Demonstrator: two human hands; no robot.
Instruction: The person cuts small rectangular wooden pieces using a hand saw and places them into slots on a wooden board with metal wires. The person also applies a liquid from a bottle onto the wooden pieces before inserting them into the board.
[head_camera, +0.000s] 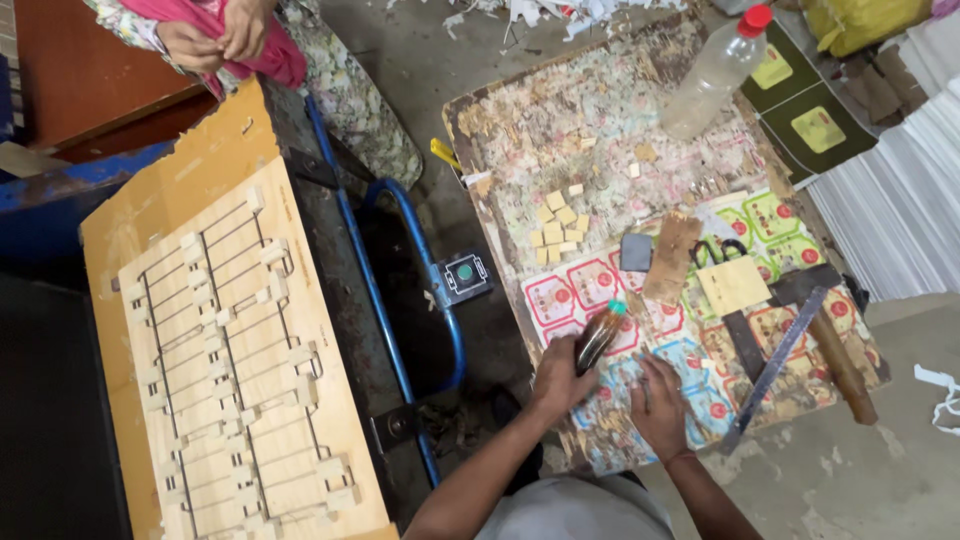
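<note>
On a worn board table (520, 130) papered with peeling printed labels, the left hand (560, 378) is closed around the lower end of a small dark-brown glass bottle with a green cap (598, 335), which leans with the cap pointing away from the person, near the front edge of the table. Just beside it, the right hand (660, 405) lies flat and empty, palm down, fingers spread on the glossy label sheets. Farther back sit small pale foam squares (558, 226) in a loose cluster, a rough strip of brown cork-like board (672, 257), a tan cardboard square (733, 284), a long grey metal ruler (775, 365) and a wooden-handled hammer (830, 345). A clear plastic bottle with a red cap (715, 70) lies tilted at the far edge. Left of the table stands a plywood die board (230, 360) with thin steel rules and pale foam blocks. Another person's hands (215, 40) hold pink cloth at the top left.
</note>
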